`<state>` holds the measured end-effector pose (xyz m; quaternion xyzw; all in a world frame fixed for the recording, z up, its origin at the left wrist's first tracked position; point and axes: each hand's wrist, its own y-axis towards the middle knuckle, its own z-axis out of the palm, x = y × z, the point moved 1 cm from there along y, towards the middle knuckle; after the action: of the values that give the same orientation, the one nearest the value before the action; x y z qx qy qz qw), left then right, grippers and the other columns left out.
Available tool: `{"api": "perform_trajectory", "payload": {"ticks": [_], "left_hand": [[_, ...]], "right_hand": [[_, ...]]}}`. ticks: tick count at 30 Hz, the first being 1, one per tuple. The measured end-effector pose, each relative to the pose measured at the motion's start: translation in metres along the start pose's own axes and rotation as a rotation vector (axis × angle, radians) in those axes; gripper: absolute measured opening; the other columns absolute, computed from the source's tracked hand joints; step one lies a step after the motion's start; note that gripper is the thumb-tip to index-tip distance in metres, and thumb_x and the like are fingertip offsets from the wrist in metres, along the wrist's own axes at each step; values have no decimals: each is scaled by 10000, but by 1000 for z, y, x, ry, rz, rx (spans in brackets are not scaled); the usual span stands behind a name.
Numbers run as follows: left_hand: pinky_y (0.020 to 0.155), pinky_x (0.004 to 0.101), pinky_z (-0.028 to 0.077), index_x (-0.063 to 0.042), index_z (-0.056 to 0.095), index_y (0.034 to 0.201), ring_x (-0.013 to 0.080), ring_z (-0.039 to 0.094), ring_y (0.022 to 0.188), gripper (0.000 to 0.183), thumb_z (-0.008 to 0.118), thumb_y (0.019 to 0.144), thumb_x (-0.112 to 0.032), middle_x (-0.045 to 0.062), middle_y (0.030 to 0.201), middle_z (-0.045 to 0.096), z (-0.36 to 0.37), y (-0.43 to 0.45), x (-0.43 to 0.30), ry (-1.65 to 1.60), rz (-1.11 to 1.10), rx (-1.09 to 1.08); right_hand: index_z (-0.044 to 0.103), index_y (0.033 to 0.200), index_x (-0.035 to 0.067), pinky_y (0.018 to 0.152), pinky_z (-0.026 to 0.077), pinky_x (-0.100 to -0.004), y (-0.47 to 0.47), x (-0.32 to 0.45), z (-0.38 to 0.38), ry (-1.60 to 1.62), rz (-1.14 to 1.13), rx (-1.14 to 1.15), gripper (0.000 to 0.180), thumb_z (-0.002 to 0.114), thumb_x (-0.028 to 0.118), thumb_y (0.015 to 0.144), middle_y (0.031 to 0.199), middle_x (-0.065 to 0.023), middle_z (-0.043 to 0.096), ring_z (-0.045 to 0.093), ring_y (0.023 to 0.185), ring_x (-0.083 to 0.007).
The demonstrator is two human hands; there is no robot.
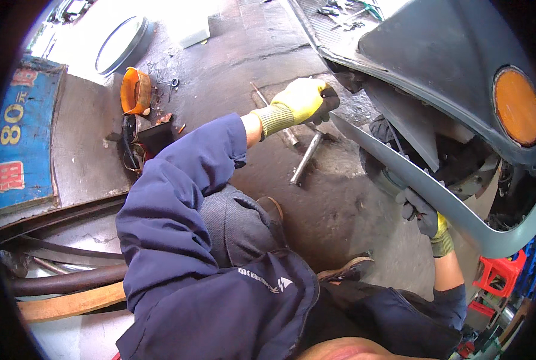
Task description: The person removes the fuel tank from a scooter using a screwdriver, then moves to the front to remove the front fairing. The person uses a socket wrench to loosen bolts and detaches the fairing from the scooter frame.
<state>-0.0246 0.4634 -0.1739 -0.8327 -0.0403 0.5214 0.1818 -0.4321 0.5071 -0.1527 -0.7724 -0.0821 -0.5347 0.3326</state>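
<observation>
My left hand (pixel 307 101), in a yellow knit glove with dark coated fingers, is closed at the upper tip of a long curved grey trim strip (pixel 412 173). The strip runs down to the right, below the dark front body panel of a vehicle (pixel 434 49) with a round orange lamp (pixel 517 106). Small clips line its upper edge. My right hand (pixel 423 213), gloved in grey and yellow, is against the strip's lower edge with fingers partly curled; whether it grips is unclear. Behind the strip, a wheel area with dark parts is partly hidden.
A metal T-shaped tool (pixel 307 157) and a metal rod (pixel 289 136) lie on the floor by my left hand. An orange container (pixel 135 91), a blue signboard (pixel 27 135) and a wooden strip (pixel 74 302) are on the left. A red plastic stool (pixel 502 273) stands lower right.
</observation>
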Motion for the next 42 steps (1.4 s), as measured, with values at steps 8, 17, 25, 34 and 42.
{"api": "perform_trajectory", "payload": {"ticks": [8, 17, 25, 34, 42], "left_hand": [[753, 297, 566, 12, 694, 1202, 162, 702, 782, 412, 672, 989, -340, 95, 957, 764, 4, 24, 16, -49, -27, -74], [800, 332, 569, -4, 658, 1245, 196, 717, 857, 426, 610, 1033, -370, 125, 1073, 760, -24, 68, 48, 0, -211, -81], [749, 309, 543, -94, 736, 1185, 146, 700, 807, 406, 644, 998, -442, 50, 942, 772, 29, 61, -13, 129, -24, -65], [877, 319, 558, -48, 686, 1263, 199, 734, 1021, 449, 806, 900, -284, 127, 1101, 772, 51, 30, -48, 198, 216, -92], [925, 319, 558, 42, 653, 1271, 212, 724, 1007, 391, 758, 917, -86, 163, 1152, 759, 71, 23, -64, 473, 227, -163]], "right_hand": [[696, 981, 15, 609, 453, -264, -4, -4, -8, 30, -64, 90, 289, 570, 260, 1069, 809, -13, 640, 560, 647, -87], [664, 1142, 21, 600, 446, -248, -19, -4, -16, 100, -15, 92, 259, 599, 255, 1052, 890, -3, 656, 560, 674, -77], [570, 1434, 29, 1007, 495, -317, -41, -55, -52, 415, 66, 97, 423, 593, 219, 1057, 1346, -79, 647, 629, 1173, -179], [567, 1422, 26, 1102, 458, -339, -42, -56, -51, -434, -391, -152, 449, 661, 180, 1012, 1400, -73, 642, 591, 1288, -207], [442, 1517, 24, 1198, 385, -368, -27, -106, -68, -36, -439, -95, 493, 525, 221, 1072, 1545, -102, 502, 477, 1419, -244]]}}
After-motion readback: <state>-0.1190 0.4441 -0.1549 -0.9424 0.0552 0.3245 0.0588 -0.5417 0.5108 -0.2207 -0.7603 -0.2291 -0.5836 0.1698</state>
